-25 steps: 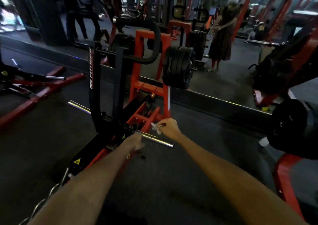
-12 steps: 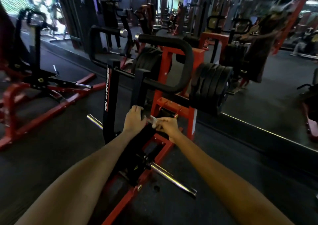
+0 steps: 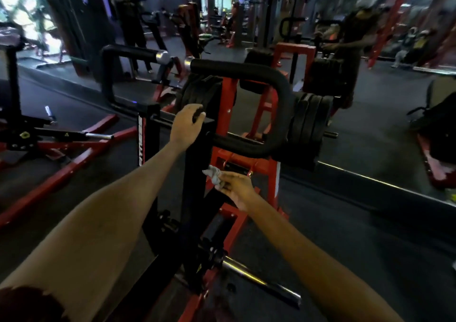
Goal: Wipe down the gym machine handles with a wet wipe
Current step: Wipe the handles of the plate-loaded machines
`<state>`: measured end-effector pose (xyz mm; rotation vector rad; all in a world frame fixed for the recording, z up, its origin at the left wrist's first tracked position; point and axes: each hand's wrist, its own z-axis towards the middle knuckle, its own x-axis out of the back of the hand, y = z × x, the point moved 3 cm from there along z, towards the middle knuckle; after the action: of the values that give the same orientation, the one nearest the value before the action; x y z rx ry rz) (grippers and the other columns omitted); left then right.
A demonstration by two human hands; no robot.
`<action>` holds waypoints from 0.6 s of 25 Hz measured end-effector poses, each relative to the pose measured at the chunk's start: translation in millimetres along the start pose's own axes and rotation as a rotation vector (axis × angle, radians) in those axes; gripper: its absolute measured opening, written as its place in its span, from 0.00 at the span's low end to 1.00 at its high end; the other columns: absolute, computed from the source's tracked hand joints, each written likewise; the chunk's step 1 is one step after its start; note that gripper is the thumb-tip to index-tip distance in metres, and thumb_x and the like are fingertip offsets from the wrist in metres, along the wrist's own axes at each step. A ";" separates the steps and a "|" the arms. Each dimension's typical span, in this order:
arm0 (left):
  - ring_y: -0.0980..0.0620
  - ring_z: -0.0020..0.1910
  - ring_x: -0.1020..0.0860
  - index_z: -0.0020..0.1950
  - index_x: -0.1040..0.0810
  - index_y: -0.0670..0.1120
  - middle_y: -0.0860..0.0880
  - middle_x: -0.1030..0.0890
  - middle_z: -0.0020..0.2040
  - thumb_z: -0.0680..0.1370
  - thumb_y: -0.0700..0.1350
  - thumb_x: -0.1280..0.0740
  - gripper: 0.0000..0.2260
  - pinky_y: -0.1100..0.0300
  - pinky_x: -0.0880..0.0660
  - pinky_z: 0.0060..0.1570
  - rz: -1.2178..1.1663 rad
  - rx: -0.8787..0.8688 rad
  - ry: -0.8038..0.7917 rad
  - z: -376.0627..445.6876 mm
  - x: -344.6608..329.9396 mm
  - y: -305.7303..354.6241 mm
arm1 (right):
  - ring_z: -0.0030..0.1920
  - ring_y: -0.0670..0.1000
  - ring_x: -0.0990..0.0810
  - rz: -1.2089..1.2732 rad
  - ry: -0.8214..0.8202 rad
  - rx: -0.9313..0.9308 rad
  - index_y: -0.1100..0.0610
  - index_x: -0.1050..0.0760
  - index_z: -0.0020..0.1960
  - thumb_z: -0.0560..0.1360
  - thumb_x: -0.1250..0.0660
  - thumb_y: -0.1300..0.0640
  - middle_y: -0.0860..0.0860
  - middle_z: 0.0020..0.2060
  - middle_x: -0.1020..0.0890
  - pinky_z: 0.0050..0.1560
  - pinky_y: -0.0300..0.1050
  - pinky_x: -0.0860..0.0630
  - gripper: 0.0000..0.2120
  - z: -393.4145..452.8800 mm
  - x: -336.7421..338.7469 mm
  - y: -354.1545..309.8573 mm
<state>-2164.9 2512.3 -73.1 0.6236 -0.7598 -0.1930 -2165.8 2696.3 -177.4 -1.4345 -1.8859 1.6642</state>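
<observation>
- My left hand [image 3: 185, 124] rests curled over the top of the machine's black upright [image 3: 195, 173].
- My right hand [image 3: 235, 187] pinches the crumpled wet wipe [image 3: 213, 175], held below the padded black handle [image 3: 249, 146], apart from it.
- Weight plates [image 3: 308, 122] sit at right.

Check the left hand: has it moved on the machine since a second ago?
Yes. The left hand has gone up from the chrome bar near the floor to the top of the black upright, by the padded handle.
</observation>
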 end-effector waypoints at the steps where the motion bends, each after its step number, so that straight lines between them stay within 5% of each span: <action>1: 0.45 0.58 0.23 0.60 0.22 0.39 0.42 0.20 0.58 0.80 0.45 0.38 0.13 0.61 0.32 0.57 0.030 0.010 -0.134 14.8 -4.2 -1.4 | 0.35 0.46 0.20 0.069 -0.018 -0.021 0.62 0.22 0.44 0.76 0.38 0.68 0.52 0.34 0.18 0.38 0.37 0.21 0.07 1.4 -3.7 0.0; 4: 0.43 0.57 0.23 0.54 0.18 0.42 0.42 0.19 0.56 0.80 0.50 0.40 0.15 0.57 0.31 0.53 0.193 0.007 -0.477 38.9 -16.3 -1.3 | 0.42 0.43 0.20 0.319 -0.040 -0.064 0.61 0.23 0.50 0.79 0.45 0.68 0.49 0.39 0.16 0.39 0.32 0.22 0.12 5.0 -21.7 6.7; 7: 0.40 0.58 0.26 0.53 0.21 0.42 0.41 0.22 0.58 0.79 0.54 0.40 0.17 0.55 0.32 0.53 0.340 -0.053 -0.577 41.7 -19.0 0.2 | 0.42 0.48 0.21 0.565 0.067 -0.062 0.62 0.26 0.48 0.80 0.47 0.68 0.52 0.36 0.16 0.37 0.34 0.22 0.12 17.6 -39.7 14.5; 10: 0.40 0.61 0.27 0.58 0.23 0.42 0.41 0.24 0.61 0.80 0.55 0.42 0.19 0.55 0.32 0.54 0.369 -0.102 -0.593 39.6 -16.0 7.4 | 0.38 0.50 0.18 0.774 0.191 0.038 0.64 0.27 0.48 0.81 0.47 0.66 0.56 0.45 0.20 0.28 0.37 0.22 0.11 31.2 -44.4 16.5; 13: 0.40 0.59 0.26 0.58 0.24 0.42 0.41 0.23 0.60 0.80 0.53 0.43 0.18 0.56 0.33 0.49 0.374 -0.117 -0.615 34.8 -11.3 8.2 | 0.46 0.50 0.20 0.868 0.215 0.135 0.66 0.27 0.54 0.81 0.47 0.64 0.54 0.55 0.22 0.42 0.39 0.20 0.11 30.2 -55.5 8.4; 15: 0.41 0.58 0.26 0.56 0.24 0.42 0.42 0.23 0.59 0.80 0.52 0.44 0.17 0.57 0.33 0.48 0.373 -0.157 -0.608 33.0 -9.8 9.1 | 0.41 0.51 0.21 0.798 0.274 0.161 0.66 0.27 0.51 0.80 0.44 0.65 0.56 0.46 0.20 0.50 0.41 0.23 0.08 26.2 -64.2 4.6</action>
<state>-2195.4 2508.3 -55.2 0.2580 -1.4168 -0.0940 -2151.2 2629.7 -163.8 -2.3753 -1.0475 1.7154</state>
